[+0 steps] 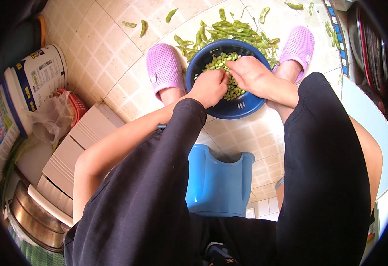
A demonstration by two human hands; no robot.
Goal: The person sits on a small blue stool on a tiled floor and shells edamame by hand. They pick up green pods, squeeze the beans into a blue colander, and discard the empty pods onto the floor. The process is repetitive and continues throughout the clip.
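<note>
A dark blue plastic basin stands on the tiled floor, holding shelled green soybeans. Over the beans, my left hand and my right hand meet with curled fingers near the basin's middle. The fingertips are pressed close together, and whatever lies between them is hidden, so I cannot tell if either hand grips something. A few pale beans lie apart on the basin's inner wall. Behind and beside the far rim is a loose heap of green soybean pods.
Pink clogs on my feet flank the basin. A blue plastic stool is beneath me. Scattered pods lie on the floor. At left are white tubs, a red basket with a plastic bag, a drawer unit and a metal pot.
</note>
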